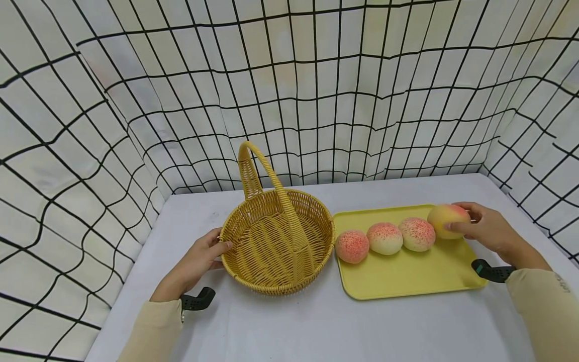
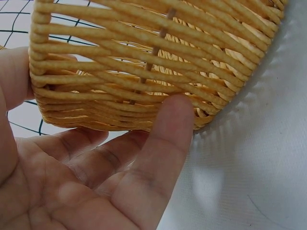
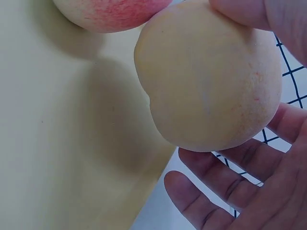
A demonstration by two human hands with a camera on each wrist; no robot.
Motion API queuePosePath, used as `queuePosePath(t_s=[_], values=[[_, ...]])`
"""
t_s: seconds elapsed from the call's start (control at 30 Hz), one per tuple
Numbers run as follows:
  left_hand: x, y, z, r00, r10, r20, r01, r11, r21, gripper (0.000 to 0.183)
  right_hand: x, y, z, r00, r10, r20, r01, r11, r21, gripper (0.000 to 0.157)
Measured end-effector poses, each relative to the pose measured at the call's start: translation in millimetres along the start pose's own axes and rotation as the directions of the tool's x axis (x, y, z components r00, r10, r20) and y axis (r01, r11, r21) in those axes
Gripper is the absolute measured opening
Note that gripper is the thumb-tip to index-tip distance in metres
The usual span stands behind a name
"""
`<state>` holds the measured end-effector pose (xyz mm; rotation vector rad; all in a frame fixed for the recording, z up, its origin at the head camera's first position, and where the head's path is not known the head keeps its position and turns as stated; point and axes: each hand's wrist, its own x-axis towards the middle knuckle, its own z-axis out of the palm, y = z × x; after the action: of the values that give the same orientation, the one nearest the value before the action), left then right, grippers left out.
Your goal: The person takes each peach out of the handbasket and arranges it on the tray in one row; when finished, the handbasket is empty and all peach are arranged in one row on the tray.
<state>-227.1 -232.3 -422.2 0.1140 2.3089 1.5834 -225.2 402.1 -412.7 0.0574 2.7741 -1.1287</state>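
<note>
A round wicker basket (image 1: 271, 241) with one tall arched handle stands left of the yellow tray (image 1: 407, 281). At its left side my left hand (image 1: 201, 259) grips it, thumb over the rim and fingers against the outside weave (image 2: 144, 62). Over the tray's far right corner, my right hand (image 1: 490, 229) holds a yellow and pink peach (image 1: 448, 221) between thumb and fingers. The right wrist view shows the peach's pale underside (image 3: 206, 86) and its shadow on the tray. Three speckled pink and cream peaches (image 1: 384, 239) sit in a row on the tray, left of the held one.
A white cloth (image 1: 271, 332) covers the table. Black netting (image 1: 316, 100) over white sheeting rises behind the table and along both sides. Dark wrist bands, the left one (image 1: 198, 299) and the right one (image 1: 492, 271), jut out over the table.
</note>
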Motion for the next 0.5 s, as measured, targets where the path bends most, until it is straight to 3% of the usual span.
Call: queuePosePath(t_s=[0.5], values=[[-1.0,1.5,0.5,1.0,0.003,0.003,-0.003,1.0,0.01,0.061,1.1,4.3,6.0,0.999,0.031,0.014,-0.03,0.998,-0.063,0.088]])
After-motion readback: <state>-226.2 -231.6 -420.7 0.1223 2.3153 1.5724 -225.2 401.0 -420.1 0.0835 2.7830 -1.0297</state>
